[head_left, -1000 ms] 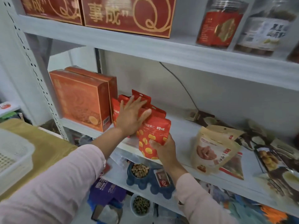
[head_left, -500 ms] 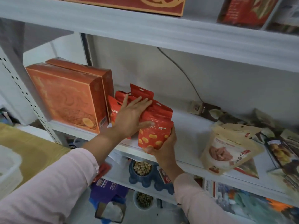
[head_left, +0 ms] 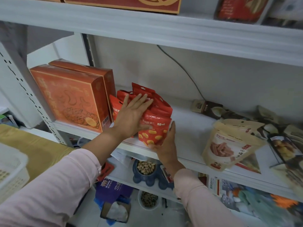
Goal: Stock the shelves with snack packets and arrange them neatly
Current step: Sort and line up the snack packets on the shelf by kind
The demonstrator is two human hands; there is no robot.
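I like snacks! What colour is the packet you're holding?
The packet is red with yellow blobs; head view.

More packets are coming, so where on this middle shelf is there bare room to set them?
Free: the white shelf board between the red snack packets and the beige stand-up pouch, back to the wall. Crowded: the left end with the orange cardboard boxes, and the right end heaped with dark pouches.

Red snack packets [head_left: 154,128] (yellow pieces printed on the front one) are seen bunched upright, one behind another, near the front edge of the white shelf [head_left: 188,125].
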